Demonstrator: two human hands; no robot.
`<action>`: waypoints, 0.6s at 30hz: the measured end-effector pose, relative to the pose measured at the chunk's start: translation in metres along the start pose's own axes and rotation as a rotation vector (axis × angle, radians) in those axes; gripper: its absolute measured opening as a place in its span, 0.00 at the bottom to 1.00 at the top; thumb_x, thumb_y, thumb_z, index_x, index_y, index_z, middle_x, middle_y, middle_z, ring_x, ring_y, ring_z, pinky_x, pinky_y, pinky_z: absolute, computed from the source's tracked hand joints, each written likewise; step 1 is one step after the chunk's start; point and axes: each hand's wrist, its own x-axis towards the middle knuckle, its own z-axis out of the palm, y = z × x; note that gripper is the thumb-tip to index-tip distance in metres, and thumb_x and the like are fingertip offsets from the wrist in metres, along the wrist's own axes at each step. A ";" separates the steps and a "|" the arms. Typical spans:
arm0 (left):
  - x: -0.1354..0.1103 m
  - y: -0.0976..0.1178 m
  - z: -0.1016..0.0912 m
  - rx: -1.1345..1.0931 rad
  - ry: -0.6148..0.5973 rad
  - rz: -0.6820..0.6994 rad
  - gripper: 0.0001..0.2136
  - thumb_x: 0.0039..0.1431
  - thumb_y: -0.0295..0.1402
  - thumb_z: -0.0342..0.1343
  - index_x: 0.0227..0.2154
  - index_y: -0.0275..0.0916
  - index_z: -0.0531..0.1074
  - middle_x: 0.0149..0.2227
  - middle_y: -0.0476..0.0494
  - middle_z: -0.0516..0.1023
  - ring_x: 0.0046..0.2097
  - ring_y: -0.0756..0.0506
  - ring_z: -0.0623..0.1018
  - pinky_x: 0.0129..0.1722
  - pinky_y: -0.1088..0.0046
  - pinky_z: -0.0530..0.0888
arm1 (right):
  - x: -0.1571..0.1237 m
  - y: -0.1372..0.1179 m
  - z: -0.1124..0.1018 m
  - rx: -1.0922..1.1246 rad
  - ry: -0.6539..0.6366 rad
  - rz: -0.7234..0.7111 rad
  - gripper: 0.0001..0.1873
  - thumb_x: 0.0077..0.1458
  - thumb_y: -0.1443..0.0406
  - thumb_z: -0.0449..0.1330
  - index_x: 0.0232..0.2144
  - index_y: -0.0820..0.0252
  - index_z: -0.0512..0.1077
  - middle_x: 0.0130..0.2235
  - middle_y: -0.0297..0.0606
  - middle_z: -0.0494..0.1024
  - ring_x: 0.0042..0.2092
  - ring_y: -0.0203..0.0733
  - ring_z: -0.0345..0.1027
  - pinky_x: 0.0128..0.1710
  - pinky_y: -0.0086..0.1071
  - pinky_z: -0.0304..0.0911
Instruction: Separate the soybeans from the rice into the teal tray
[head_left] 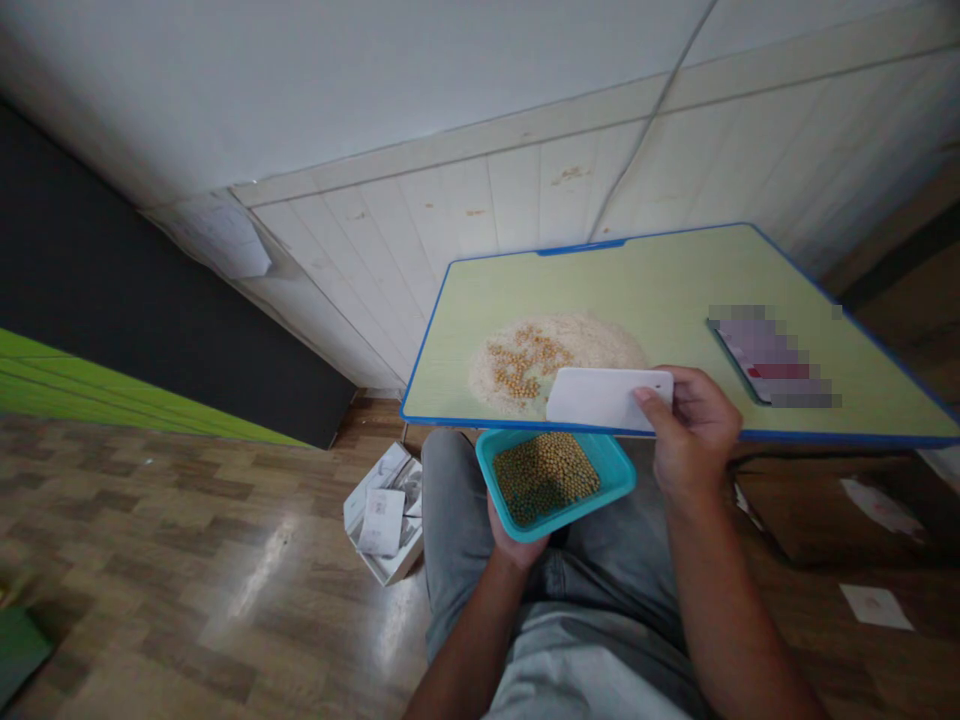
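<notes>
My right hand [694, 425] is closed on a flat white scraper card [604, 398] held at the near edge of a green, blue-rimmed table top [675, 290]. Just beyond the card lies a pile of white rice mixed with yellow beans [536, 360]. Below the table edge, my left hand [514, 535] grips from underneath a teal rectangular tray [555, 480] filled with yellow beans. The tray sits over my lap, right under the card.
A flat card-like object [772, 360] lies on the table's right part. An open white box with papers [386, 515] sits on the wooden floor beside my left leg. Cardboard and paper scraps [874, 605] lie at right. A tiled wall stands behind the table.
</notes>
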 end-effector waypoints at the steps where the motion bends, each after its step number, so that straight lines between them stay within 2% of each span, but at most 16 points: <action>1: 0.000 0.000 0.001 0.005 0.000 0.003 0.18 0.73 0.49 0.57 0.44 0.49 0.91 0.60 0.43 0.94 0.79 0.29 0.76 0.80 0.39 0.71 | 0.000 0.000 0.001 -0.011 0.007 -0.004 0.14 0.51 0.56 0.78 0.36 0.54 0.82 0.31 0.32 0.82 0.32 0.42 0.74 0.30 0.32 0.69; 9: -0.001 0.000 0.003 0.007 0.004 0.004 0.19 0.75 0.49 0.55 0.45 0.50 0.91 0.60 0.44 0.94 0.78 0.30 0.78 0.79 0.42 0.73 | -0.002 0.000 0.001 -0.014 -0.036 -0.009 0.13 0.52 0.56 0.78 0.36 0.53 0.81 0.31 0.32 0.82 0.31 0.42 0.75 0.29 0.32 0.70; 15: 0.001 -0.001 -0.002 -0.008 0.039 -0.006 0.17 0.72 0.49 0.58 0.44 0.51 0.91 0.60 0.43 0.94 0.78 0.29 0.77 0.79 0.40 0.72 | 0.001 0.000 0.004 -0.031 0.161 -0.078 0.16 0.54 0.54 0.78 0.38 0.55 0.81 0.34 0.35 0.84 0.36 0.46 0.78 0.34 0.37 0.74; 18: 0.000 0.000 -0.002 -0.045 0.049 -0.018 0.18 0.73 0.47 0.56 0.44 0.50 0.92 0.57 0.43 0.95 0.77 0.30 0.79 0.81 0.38 0.70 | 0.001 -0.001 0.005 -0.048 0.164 -0.092 0.15 0.56 0.54 0.77 0.38 0.56 0.82 0.35 0.37 0.85 0.37 0.47 0.80 0.36 0.38 0.75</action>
